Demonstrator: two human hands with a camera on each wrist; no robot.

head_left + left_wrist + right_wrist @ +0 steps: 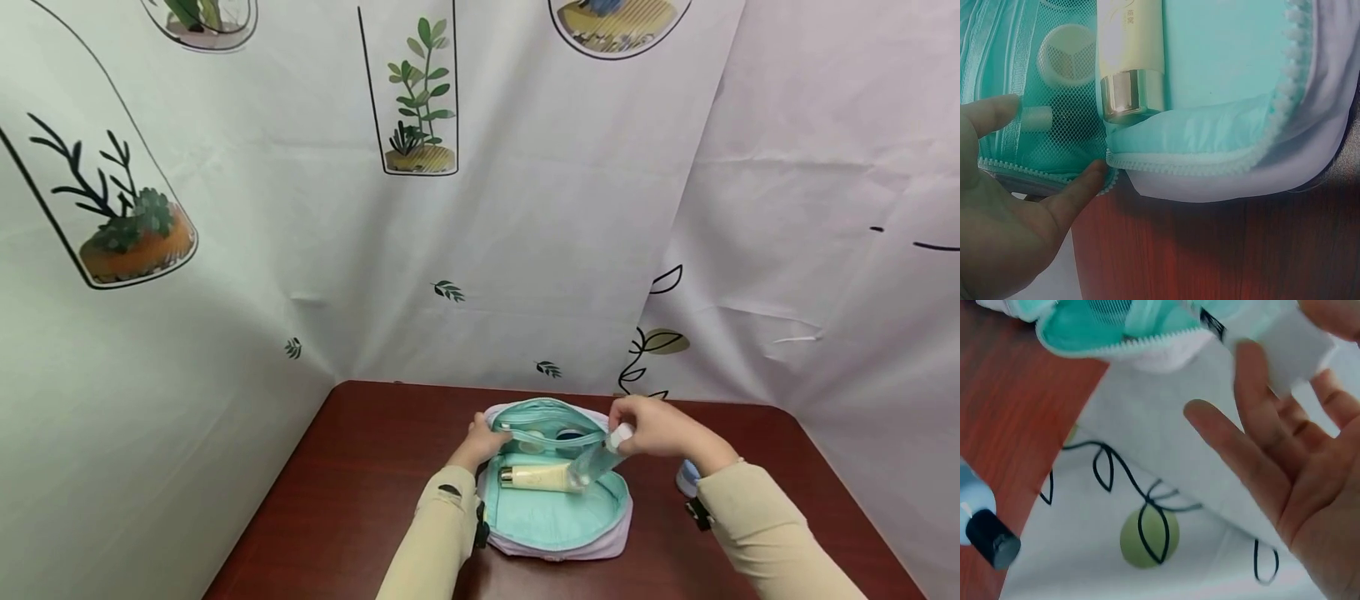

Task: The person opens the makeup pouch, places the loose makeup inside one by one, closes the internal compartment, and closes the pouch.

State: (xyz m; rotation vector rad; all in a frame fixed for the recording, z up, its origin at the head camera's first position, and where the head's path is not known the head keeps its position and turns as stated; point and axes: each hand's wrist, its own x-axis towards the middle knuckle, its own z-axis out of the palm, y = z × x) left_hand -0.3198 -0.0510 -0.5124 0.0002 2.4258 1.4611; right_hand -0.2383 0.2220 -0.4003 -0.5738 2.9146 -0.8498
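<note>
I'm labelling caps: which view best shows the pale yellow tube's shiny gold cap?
The left wrist view: the shiny gold cap looks large and unobstructed. Head shows it small, capping the pale yellow tube; right wrist doesn't show it.

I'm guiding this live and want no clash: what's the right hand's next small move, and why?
I'd probably ease the clear bottle toward the bare mint lining nearer the person: the right hand holds it tilted by its white cap over the zippered pouch, and its base overlaps the gold-capped tube in the head view.
</note>
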